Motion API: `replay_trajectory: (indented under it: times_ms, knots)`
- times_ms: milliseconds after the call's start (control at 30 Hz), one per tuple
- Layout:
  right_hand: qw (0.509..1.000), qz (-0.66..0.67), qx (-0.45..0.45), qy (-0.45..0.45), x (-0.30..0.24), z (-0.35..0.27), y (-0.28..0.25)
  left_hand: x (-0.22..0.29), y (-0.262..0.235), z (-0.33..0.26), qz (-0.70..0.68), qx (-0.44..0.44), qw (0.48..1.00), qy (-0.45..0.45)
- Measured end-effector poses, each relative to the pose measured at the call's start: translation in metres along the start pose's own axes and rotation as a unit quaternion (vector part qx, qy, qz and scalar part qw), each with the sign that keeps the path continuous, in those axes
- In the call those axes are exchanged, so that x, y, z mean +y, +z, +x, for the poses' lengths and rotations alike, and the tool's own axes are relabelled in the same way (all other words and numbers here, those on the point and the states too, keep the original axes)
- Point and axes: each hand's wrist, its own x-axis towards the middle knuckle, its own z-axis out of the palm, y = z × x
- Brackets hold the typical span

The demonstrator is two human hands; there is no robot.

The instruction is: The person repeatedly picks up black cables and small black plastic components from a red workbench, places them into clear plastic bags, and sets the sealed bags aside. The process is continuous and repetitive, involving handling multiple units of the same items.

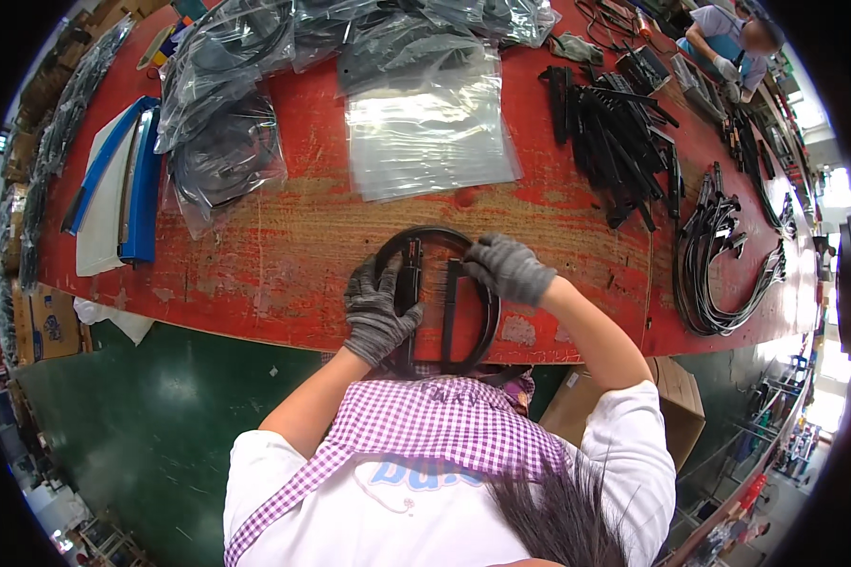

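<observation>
seen from above, a person in grey knit gloves works at the middle of the near edge of a worn red surface (293, 222). a black cable loop (493, 317) lies there, longer from near to far than from side to side, its near end about at the edge. inside it are 2 dark bars, both with their long axes running away from the near edge, roughly parallel.

the left hand (373, 307) is on the loop's left side. its thumb lies across the left bar (413, 269), apart from the other fingers, which bend over the cable; i cannot tell how tightly they close. the left bar is thus at the left thumb, just to the right of the palm.

the right hand (515, 271) is at the loop's upper right, its fingers curled together and seemingly pinching the cable, though the undersides are hidden. from those fingers, the right bar (449, 312) lies to the left and toward the near edge. its far end is just beside them, so the right hand is the nearer of the 2 to that end.

farther off, clear plastic sleeves (432, 142) lie toward the far edge, and a heap of black strips (619, 142) toward the right.
</observation>
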Motion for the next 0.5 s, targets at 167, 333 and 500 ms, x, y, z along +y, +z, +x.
replay_trajectory:
  times_ms: [167,333,500]
  knots:
    - [0.963,0.005,0.214,0.163,0.063,0.098,0.012,0.001,0.002,-0.004,-0.010,0.012,1.000,0.006]
    - [0.893,-0.123,0.224,0.370,0.106,0.172,-0.009,-0.002,0.002,-0.003,-0.017,0.012,1.000,0.011]
    - [0.931,-0.132,0.256,0.222,0.121,0.199,-0.017,-0.001,-0.001,-0.002,-0.014,-0.021,1.000,0.011]
